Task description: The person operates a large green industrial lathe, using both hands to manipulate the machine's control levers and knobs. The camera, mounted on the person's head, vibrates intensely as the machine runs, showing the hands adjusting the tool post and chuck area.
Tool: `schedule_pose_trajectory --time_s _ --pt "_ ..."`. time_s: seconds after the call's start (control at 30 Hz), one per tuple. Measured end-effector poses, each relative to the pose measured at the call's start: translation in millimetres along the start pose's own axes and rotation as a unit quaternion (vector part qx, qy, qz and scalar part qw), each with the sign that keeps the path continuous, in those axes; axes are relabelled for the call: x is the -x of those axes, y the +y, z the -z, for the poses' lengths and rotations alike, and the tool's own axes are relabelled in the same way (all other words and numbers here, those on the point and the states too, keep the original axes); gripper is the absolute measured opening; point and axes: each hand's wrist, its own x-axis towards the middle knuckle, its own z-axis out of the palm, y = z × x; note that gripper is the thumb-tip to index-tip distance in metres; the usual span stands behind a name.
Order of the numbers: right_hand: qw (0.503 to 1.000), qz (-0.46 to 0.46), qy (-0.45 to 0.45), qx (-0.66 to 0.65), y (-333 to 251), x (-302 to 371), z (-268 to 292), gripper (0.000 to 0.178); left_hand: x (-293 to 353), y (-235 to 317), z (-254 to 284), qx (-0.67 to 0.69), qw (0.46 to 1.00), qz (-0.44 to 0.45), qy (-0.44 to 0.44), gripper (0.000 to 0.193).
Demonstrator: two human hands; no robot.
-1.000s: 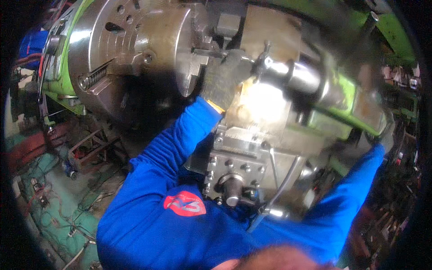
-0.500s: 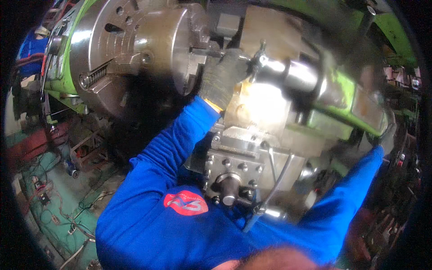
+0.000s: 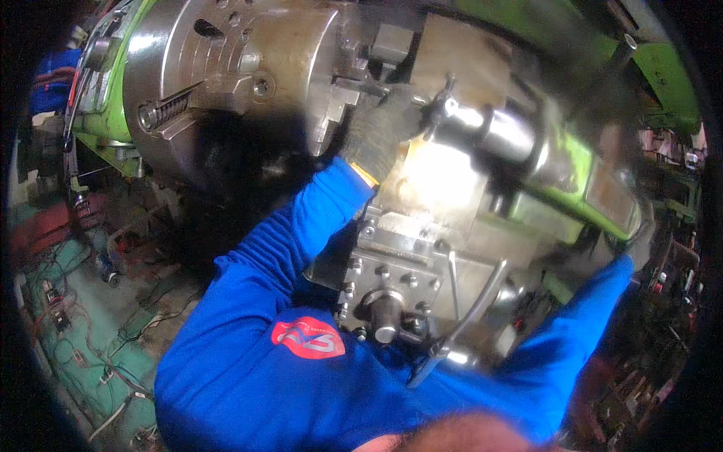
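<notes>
My left hand (image 3: pixel 385 128), in a dark work glove with a yellow cuff, is closed around a bar-like metal tool (image 3: pixel 370 84) between the lathe chuck (image 3: pixel 188 68) and the tailstock quill (image 3: pixel 504 134). The hand hides most of it. Beside the fingers, a fitting with a short crosswise handle (image 3: pixel 444 98) sits at the quill's end. A large round steel workpiece (image 3: pixel 290 56) is clamped in the chuck jaws. My right hand (image 3: pixel 640 239), also gloved, is at the outer end of the green tailstock (image 3: pixel 576 162); its fingers are mostly hidden and blurred.
Below the left hand, a tool post (image 3: pixel 385 301) with several bolts and a lever (image 3: pixel 478 305) stands close to my chest. A brightly lit plate (image 3: pixel 437 184) lies under the quill. Cables (image 3: pixel 113 354) run over the green floor at left. Another person's blue sleeve (image 3: pixel 56 83) shows far left.
The whole view has shifted slightly, so the chuck and tailstock appear a little farther right. My left hand keeps its grip beside the quill; my right hand sits slightly lower at the tailstock end.
</notes>
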Motion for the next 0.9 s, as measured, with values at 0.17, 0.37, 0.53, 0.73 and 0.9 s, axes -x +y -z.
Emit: schedule_pose_trajectory --time_s 0.17,0.37,0.53,0.73,0.9 --pt "0.998 -0.043 0.011 0.051 -5 2 3 0.103 -6 -13 11 -0.02 0.999 -0.015 -0.022 0.024" --pt "0.982 -0.065 0.039 0.175 14 -30 13 0.099 -5 10 0 0.026 0.996 -0.015 -0.085 0.024" --pt "0.991 -0.028 0.023 0.128 -9 -12 3 0.088 2 3 2 -0.007 0.994 -0.053 -0.093 0.022" --pt "0.956 0.165 -0.162 -0.182 4 5 4 0.079 -14 -6 17 0.366 0.912 0.152 -0.108 0.026" --pt "0.992 -0.03 -0.061 0.108 -67 70 6 0.069 4 5 9 0.128 0.98 0.004 -0.151 0.029"
